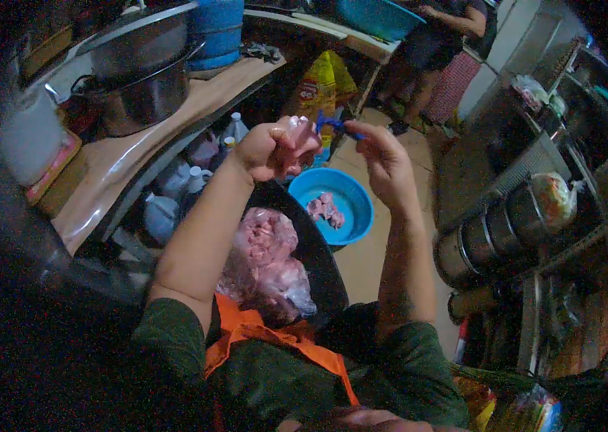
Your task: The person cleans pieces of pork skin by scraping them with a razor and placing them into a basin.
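Head camera view: a person in a green shirt (268, 381) and orange apron (232, 330) works with both bare hands raised in front, in a dim, crowded kitchen. The left hand (264, 153) is clenched around a pink bundle (298, 145), apparently meat in clear plastic, while the right hand (389, 167) pinches a blue strip (334, 124) between thumb and fingertips. The strip spans the gap between the hands and reaches the bundle's edge; whether it is knotted there or loose cannot be told.

Past the hands sits a blue basin (369, 218), where a small cluster of pink pieces (325, 210) lies to one side. Closer to the apron, a dark tub (327, 282) holds bulging clear bags of pink meat (268, 237), well more than the basin does. Judging by that, the work looks to be in its early part: a few pieces out in the basin, one bundle in hand and the larger share in plastic.

Metal pots (138, 101) stand on a counter (228, 88) at left, above white bottles (162, 214). Across the room, another person (426, 50) stands near a teal tub (376, 18).
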